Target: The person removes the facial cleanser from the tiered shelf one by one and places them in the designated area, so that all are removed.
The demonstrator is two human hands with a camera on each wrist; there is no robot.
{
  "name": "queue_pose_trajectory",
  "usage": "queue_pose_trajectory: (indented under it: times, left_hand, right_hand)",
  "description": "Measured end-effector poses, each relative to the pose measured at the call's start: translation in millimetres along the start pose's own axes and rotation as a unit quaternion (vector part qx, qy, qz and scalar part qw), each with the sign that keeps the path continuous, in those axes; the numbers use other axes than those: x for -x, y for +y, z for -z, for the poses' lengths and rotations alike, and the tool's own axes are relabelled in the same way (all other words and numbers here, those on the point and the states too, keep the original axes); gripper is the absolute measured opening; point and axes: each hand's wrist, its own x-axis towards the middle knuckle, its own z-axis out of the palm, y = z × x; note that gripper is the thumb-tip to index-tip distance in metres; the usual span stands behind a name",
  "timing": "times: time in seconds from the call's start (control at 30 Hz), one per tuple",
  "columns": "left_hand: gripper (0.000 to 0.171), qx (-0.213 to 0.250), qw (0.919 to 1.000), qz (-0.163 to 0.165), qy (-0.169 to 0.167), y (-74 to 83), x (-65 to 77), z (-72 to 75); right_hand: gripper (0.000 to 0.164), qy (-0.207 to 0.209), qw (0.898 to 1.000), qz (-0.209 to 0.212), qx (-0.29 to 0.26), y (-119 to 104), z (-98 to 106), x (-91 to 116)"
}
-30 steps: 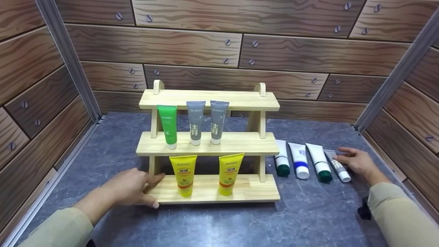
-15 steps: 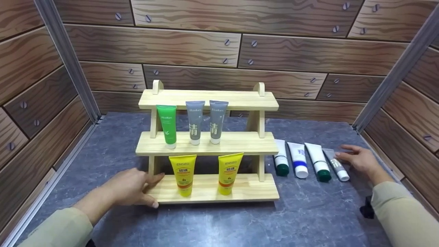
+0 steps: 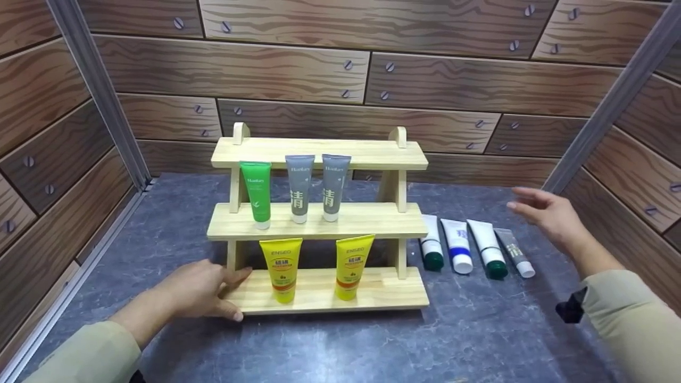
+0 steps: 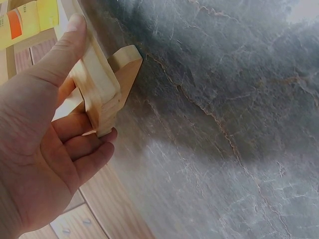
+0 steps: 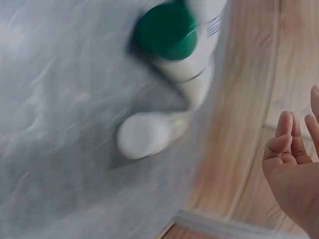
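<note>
Wooden stand [image 3: 367, 221], stepped, with three shelves: one, placed on a grey marbled table [image 3: 319, 351]. Nearest are listed light-coloured sleeves [image 3: 638, 314]: two, one worn on each arm. Left grip [image 3: 197, 290]: one, curled firmly round the left end of the stand's bottom shelf [image 3: 316, 292], thumb set at the front edge. Yellow tubes [image 3: 284, 268]: two, stood cap down on that shelf, to the right of the left grip and apart from it. Right of the stand, four tubes are laid in a row on the table, caps turned to the near side: white tubes with green caps [image 3: 488, 244], two; white tube with a blue band [image 3: 456, 242], one, placed between them; small grey tube [image 3: 513, 251], one, at the right end. Right grip [image 3: 556, 221]: one, relaxed, fingers loosely extended, held near the small grey tube but apart from it. On the middle shelf [image 3: 388, 219] are stood, cap down, a green tube [image 3: 257, 194], one, and larger grey tubes [image 3: 299, 186], two. Top shelf [image 3: 362, 151]: one. Behind are seen wood-patterned panels [image 3: 292, 18].
</note>
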Motion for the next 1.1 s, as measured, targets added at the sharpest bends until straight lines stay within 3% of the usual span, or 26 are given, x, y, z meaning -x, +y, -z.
queue_pose_trajectory:
  times: [0.1,0.27,0.67,0.93,1.1]
  left_hand:
    - [0.092,-0.004,1.0000,-0.007,0.006,-0.2,0.7,-0.5]
    - [0.092,-0.013,0.9995,-0.021,0.018,-0.6,0.9,-1.3]
    - [0.094,-0.012,0.9997,-0.015,0.013,-0.8,0.2,-1.9]
    - [0.094,-0.002,1.0000,0.000,0.004,-0.7,1.5,-2.9]
    - [0.094,-0.006,0.9999,-0.010,0.005,-0.3,1.1,-0.6]
  right_hand:
    - [0.036,0.007,0.999,0.035,-0.014,-23,-4,0]
    - [0.038,0.000,0.996,0.074,-0.039,-60,-14,1]
    - [0.039,-0.045,0.986,0.144,-0.063,-138,-54,13]
    - [0.041,-0.094,0.973,0.184,-0.104,-178,-93,12]
    - [0.041,-0.128,0.963,0.199,-0.130,-202,-112,13]
